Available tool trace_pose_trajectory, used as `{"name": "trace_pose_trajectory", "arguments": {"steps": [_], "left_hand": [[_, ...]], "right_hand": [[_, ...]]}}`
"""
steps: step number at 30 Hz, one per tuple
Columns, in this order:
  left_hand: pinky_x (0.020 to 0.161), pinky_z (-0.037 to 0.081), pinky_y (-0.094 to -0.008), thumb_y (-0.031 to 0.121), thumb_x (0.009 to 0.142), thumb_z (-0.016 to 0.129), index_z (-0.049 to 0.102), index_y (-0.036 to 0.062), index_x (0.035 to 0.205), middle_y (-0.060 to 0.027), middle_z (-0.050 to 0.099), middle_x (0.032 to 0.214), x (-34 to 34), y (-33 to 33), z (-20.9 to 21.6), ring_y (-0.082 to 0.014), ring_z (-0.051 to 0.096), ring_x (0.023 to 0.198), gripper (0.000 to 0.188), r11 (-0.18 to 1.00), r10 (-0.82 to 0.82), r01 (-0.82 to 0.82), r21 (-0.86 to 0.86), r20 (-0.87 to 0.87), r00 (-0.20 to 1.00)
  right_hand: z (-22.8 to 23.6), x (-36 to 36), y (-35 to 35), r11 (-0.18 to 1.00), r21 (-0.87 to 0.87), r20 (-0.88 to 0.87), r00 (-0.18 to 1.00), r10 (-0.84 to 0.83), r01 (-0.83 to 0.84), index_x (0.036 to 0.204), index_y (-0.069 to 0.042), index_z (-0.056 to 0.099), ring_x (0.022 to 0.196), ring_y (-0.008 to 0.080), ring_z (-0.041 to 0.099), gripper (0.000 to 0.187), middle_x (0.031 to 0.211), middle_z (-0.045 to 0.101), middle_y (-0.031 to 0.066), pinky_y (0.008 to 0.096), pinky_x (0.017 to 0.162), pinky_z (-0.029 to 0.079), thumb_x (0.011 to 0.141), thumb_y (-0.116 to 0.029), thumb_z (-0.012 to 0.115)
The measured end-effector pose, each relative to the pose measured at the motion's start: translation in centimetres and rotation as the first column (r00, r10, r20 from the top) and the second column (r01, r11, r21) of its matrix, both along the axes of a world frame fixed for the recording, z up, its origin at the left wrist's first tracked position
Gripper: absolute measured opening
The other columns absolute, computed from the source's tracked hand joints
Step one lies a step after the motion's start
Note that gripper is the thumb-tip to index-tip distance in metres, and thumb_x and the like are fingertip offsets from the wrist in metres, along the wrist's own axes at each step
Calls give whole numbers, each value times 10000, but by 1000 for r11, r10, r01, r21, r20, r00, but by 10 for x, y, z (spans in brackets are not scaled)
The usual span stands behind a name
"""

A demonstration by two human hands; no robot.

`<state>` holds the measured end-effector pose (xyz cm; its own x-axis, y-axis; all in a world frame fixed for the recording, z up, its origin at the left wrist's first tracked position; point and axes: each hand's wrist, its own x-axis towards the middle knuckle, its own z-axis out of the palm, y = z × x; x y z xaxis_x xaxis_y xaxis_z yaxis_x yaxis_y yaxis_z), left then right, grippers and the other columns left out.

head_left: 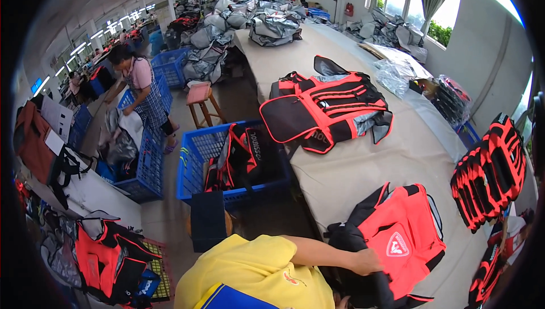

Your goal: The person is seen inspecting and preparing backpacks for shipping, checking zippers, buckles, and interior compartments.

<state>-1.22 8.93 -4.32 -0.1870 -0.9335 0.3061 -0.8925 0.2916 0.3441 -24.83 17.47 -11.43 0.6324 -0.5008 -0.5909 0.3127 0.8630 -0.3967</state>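
A red and black backpack (pixel 397 241) with a white shield-shaped emblem lies on the table in front of me. My left hand (pixel 369 261), at the end of my yellow-sleeved arm, grips the black fabric along its near side, with the fingers curled and partly hidden. Of my right hand (pixel 342 302), only a small part shows at the lower edge, close to the same black fabric; its fingers cannot be made out. Farther up the table lies another red and black backpack (pixel 346 107), straps upward and one panel spread out flat.
The beige-covered table (pixel 318 178) runs away from me. Left of it stand a blue crate (pixel 190 181) holding bag parts and a wooden stool (pixel 200 93). Stacked red-black padded pieces (pixel 491 173) are at right. A co-worker (pixel 145 82) bends over another crate (pixel 149 167).
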Motion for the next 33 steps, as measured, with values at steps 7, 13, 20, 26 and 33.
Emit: {"name": "trace_pose_trajectory", "arguments": {"steps": [7, 13, 20, 26, 33], "left_hand": [[672, 503, -490, 177, 824, 723, 626, 93, 979, -104, 710, 886, 36, 38, 127, -353, 694, 805, 201, 988, 2, -45, -150, -277, 961], [722, 528, -467, 94, 846, 751, 669, 66, 1246, -144, 735, 957, 50, 44, 196, -371, 704, 871, 409, 926, 2, -198, -320, -522, 853], [891, 545, -333, 209, 1049, 653, 641, 17, 1370, -154, 755, 1115, 8, 76, 176, -195, 688, 986, 375, 899, -102, -421, -123, -992, 71], [738, 614, -441, 575, 1029, 601, 560, -39, 1364, -205, 730, 1038, -20, 114, 44, -324, 740, 822, 701, 591, 801, 238, 771, -528, -281], [990, 557, -498, 249, 1012, 512, 621, -27, 1164, -223, 708, 1121, -17, 145, -40, -358, 694, 1039, 333, 631, 728, 402, 664, -326, -603]], "right_hand": [[47, 50, -39, 958, -23, 142, 950, -279, 285, 1567, -126, 451, 1453, 337, 401, 721, 1623, 422, 151, 499, 1265, 276, 959, -354, 766], [193, 61, -94, 694, -576, 103, 881, -462, 432, 1418, 37, 570, 1285, 381, 576, 658, 1450, 568, 219, 517, 1123, 470, 810, -107, 776], [367, 41, -125, 267, -880, -450, 870, -203, -393, 1622, -119, 367, 1504, 328, 355, 798, 1659, 387, 147, 599, 1273, 194, 966, -342, 764], [306, 164, -116, -422, -417, -812, 539, -223, -805, 1078, 12, 595, 1085, 506, 617, 287, 1046, 659, 304, 522, 932, 516, 801, -66, 593], [49, 84, -76, -464, -446, -836, 541, -88, -765, 1534, 59, 426, 1552, 404, 300, 773, 1611, 399, 289, 561, 1278, 180, 954, -391, 667]]}}
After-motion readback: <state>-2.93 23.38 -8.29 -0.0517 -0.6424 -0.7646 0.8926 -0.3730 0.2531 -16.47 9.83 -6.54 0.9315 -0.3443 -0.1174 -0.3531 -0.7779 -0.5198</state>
